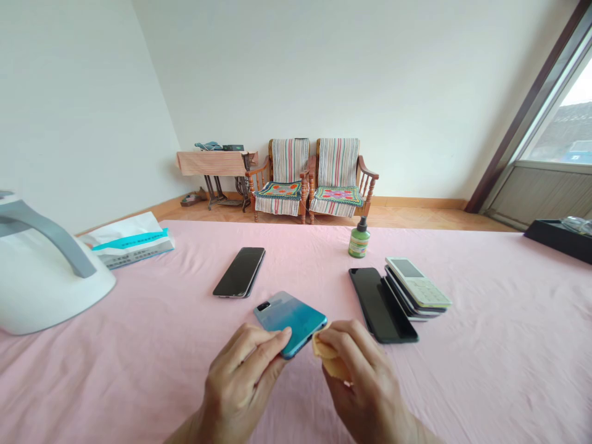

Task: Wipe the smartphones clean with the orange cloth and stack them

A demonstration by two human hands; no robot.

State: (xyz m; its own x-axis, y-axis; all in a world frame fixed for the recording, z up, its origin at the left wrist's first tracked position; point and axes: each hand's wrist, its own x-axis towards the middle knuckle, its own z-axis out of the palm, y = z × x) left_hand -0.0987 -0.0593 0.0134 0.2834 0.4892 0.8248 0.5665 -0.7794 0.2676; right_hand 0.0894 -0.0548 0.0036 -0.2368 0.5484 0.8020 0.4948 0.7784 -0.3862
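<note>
A blue smartphone (293, 314), back side up with its camera bump at the far left corner, is gripped along its near left edge by my left hand (245, 367). The left thumb presses on its back. My right hand (363, 376) is closed around a folded yellow cloth (326, 348), held against or very close to the phone's right end; I cannot tell whether it touches. Beyond the blue phone lies a black smartphone (239, 272), screen up. To the right are another black phone (383, 305) and a stack of phones topped by a white keypad phone (417, 282).
A green pump bottle (359, 239) stands near the far edge of the pink-covered table (161, 357). At left are a white kettle (41, 290) and a tissue pack (134, 239). A black tray (559, 239) sits at far right. Two wooden chairs (289, 166) stand beyond.
</note>
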